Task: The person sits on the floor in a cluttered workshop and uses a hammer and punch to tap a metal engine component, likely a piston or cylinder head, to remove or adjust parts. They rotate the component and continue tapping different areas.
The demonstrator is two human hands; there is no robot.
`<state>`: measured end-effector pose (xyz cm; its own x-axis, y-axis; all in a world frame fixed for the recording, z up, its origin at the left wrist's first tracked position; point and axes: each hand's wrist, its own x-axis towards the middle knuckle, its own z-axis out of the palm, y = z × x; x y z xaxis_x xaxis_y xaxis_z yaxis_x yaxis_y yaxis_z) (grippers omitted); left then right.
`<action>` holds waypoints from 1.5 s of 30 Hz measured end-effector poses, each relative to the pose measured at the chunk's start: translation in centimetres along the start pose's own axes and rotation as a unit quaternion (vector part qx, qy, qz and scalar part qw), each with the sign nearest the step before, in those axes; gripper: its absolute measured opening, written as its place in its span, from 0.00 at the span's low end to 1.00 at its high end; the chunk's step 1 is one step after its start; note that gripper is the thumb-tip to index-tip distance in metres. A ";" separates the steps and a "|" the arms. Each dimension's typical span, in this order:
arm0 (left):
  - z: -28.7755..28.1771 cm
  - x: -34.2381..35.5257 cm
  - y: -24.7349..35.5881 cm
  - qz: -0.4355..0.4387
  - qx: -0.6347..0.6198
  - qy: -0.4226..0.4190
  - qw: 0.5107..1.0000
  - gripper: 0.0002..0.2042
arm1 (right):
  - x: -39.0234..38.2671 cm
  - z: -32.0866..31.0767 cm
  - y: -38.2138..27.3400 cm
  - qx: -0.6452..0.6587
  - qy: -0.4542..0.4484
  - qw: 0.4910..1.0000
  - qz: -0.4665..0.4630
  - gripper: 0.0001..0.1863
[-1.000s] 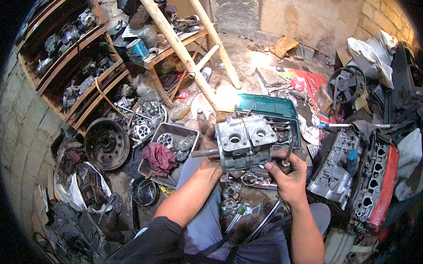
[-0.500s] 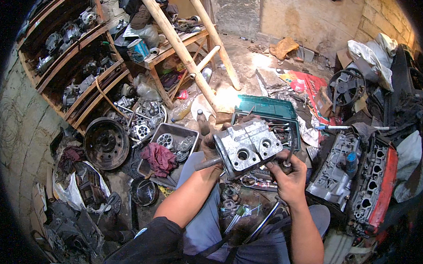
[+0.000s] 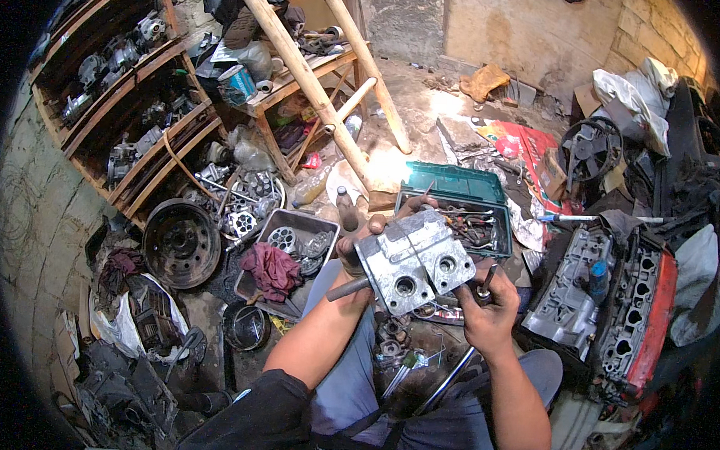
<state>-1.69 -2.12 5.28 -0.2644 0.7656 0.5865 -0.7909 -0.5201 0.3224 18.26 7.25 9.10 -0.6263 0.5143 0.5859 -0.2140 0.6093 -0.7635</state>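
Observation:
A silvery cast-metal compressor body [image 3: 418, 263] with two round ports is held over my lap, tilted. My left hand [image 3: 349, 252] is closed round its left and far side, with fingertips showing along the far edge. Below that hand a dark rod [image 3: 348, 288] sticks out to the left; I cannot tell what it is joined to. My right hand [image 3: 488, 315] is closed on a slim dark metal tool [image 3: 486, 283], held upright by the compressor's right end. Its thumb lies close to that end; whether it touches is unclear.
Beyond the compressor stands an open green toolbox [image 3: 457, 182] of hand tools. To the left are a grey bin [image 3: 274, 308] with a maroon rag [image 3: 273, 271] and a black wheel rim [image 3: 181, 245]. Engine heads [image 3: 572, 292] lie to the right. A wooden ladder [image 3: 305, 80] stands behind.
The compressor has turned slightly and shifted a little left, its ported face showing more to me. My right hand and its tool have moved slightly apart from its end.

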 end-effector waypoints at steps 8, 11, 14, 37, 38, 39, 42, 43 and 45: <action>-1.1 0.1 0.5 -0.002 0.020 -0.056 0.998 0.08 | 0.0 0.0 0.4 0.006 -0.028 0.996 -0.082 0.16; -1.2 0.3 0.6 0.004 0.043 -0.093 0.995 0.11 | 0.0 0.1 0.4 0.010 -0.032 0.996 -0.088 0.18; -1.5 0.4 0.7 -0.001 0.053 -0.105 0.993 0.14 | 0.2 0.1 0.2 0.014 -0.031 0.995 -0.089 0.18; 1.0 0.8 1.7 0.032 0.109 -0.086 0.990 0.19 | 0.8 -0.1 -0.2 -0.007 -0.042 0.997 0.061 0.16; 1.6 0.8 1.6 0.034 0.123 -0.067 0.990 0.20 | 0.6 -0.1 0.1 0.054 -0.017 0.993 0.107 0.16; 2.0 0.8 1.6 0.047 0.162 -0.042 0.985 0.20 | 0.3 0.0 0.9 0.116 0.010 0.982 0.152 0.16; 2.1 0.6 1.9 0.059 0.289 -0.002 0.956 0.26 | 0.9 -0.4 1.1 0.230 0.037 0.954 0.188 0.22; 2.0 0.4 1.8 0.069 0.325 0.006 0.943 0.35 | 1.2 -0.3 1.4 0.238 0.044 0.951 0.195 0.24; 2.2 0.3 1.2 0.101 0.400 0.031 0.910 0.41 | 1.6 -0.3 1.4 0.312 0.062 0.914 0.252 0.26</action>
<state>-1.56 -3.33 7.50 -0.4108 0.6307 0.6584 -0.0738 -0.7428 0.6654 17.21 9.07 9.03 -0.6823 0.7222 0.1139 -0.3318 -0.1670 -0.9285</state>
